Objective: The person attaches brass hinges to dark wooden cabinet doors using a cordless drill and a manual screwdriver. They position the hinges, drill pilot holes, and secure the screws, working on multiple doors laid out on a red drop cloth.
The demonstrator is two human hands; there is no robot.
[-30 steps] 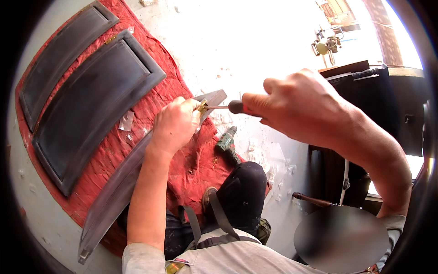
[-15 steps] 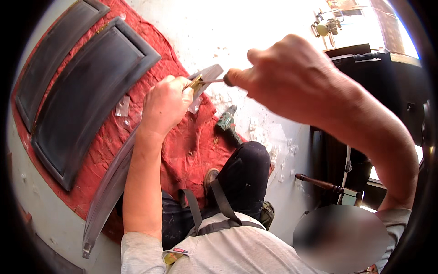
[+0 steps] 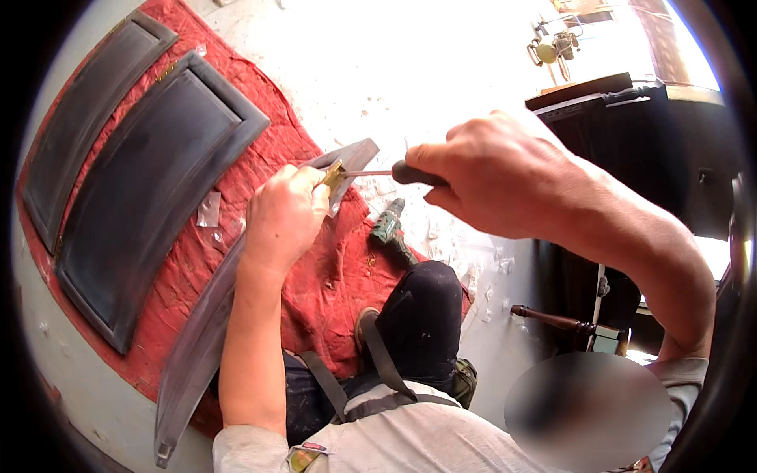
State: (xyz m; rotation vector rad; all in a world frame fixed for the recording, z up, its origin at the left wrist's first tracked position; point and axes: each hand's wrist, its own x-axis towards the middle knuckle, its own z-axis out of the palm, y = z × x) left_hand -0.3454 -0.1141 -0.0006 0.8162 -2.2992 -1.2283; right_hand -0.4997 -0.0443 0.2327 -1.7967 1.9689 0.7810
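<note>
A curved grey cabinet door (image 3: 193,347) stands on edge along my left side, its upper end reaching past my fingers. My left hand (image 3: 284,213) is closed at that end, pinching a small brass hinge (image 3: 333,172) against the door's edge. From the right, my right hand (image 3: 505,181) grips a screwdriver (image 3: 418,174) by its dark handle, thumb and fingers around it. The thin metal shaft runs level to the left, and its tip meets the hinge. Whether a screw sits under the tip is too small to tell.
Two more curved dark doors (image 3: 158,197) lie on a red cloth (image 3: 315,276). A green cordless drill (image 3: 388,225) rests near my knee, and a small plastic bag (image 3: 209,210) is on the cloth. Dark furniture with a turned wooden leg (image 3: 552,318) stands at the right.
My right hand has moved lower, its grip has shifted, and more of the screwdriver handle now shows. The hinge and the door's upper end sit slightly lower in view.
</note>
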